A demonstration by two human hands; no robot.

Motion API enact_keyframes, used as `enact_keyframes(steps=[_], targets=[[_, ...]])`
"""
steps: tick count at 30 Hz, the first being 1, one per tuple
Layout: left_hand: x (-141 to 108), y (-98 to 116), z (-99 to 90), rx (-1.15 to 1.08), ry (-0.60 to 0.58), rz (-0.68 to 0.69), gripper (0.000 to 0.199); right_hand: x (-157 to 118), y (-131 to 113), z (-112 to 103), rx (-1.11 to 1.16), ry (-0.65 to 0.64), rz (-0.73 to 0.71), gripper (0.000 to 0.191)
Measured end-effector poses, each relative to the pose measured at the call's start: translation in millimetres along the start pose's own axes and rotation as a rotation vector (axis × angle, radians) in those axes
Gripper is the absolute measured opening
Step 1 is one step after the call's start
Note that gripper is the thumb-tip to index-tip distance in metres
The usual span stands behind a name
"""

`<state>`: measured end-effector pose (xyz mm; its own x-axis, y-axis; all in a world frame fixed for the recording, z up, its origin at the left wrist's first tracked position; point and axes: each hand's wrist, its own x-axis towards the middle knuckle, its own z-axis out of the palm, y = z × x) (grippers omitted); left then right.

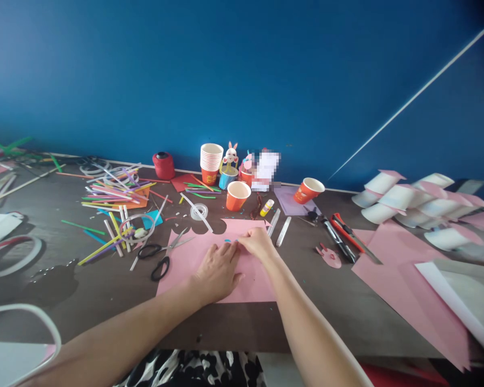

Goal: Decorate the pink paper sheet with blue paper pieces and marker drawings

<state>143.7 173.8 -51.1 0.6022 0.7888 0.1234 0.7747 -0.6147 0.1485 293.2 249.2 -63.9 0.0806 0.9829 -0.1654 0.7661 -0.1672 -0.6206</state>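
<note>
A sheet of pink paper (258,282) with curved cut-outs along its far edge lies in front of me. My left hand (218,271) rests flat on it, fingers stretched out. Close by its fingertips, my right hand (258,243) is closed in a pinch over the same sheet; what it holds, if anything, is hidden. Small blue scraps (227,241) show at the fingertips of both hands. Black-handled scissors (161,258) lie with their blades over the sheet's left side. Just beyond the far edge is a roll of clear tape (199,212).
Colourful straws (113,193) are heaped at left. Paper cups (212,161) stand stacked near the blue wall, with single cups (237,196) nearby. A glue stick (267,208), a cutter knife (349,234) and a pink paper cut-out (329,257) lie right; tipped cups (399,199) sit farther right.
</note>
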Motion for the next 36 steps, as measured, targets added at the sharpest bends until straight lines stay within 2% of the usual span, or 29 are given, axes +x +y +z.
enact_keyframes(steps=[17,23,27,29,33,36], targets=[[1,0,-2.8,0.029,-0.014,0.002,0.047,1,-4,-2,-0.137,-0.044,-0.011,0.022],[2,-1,-1.9,0.037,-0.017,0.001,0.046,3,-5,-1,-0.19,-0.002,-0.037,0.021],[1,-2,0.6,0.02,0.0,0.006,0.05,-10,-4,-7,-0.2,0.097,-0.048,0.02],[1,-3,1.3,0.006,0.002,0.011,0.05,-22,-1,-9,-0.184,0.167,-0.119,0.02],[1,-3,1.2,-0.025,0.001,-0.005,0.053,-44,3,-8,-0.163,0.208,-0.45,0.02],[1,-3,0.8,-0.04,0.0,-0.01,0.055,-49,2,-6,-0.267,0.197,-0.488,0.021]])
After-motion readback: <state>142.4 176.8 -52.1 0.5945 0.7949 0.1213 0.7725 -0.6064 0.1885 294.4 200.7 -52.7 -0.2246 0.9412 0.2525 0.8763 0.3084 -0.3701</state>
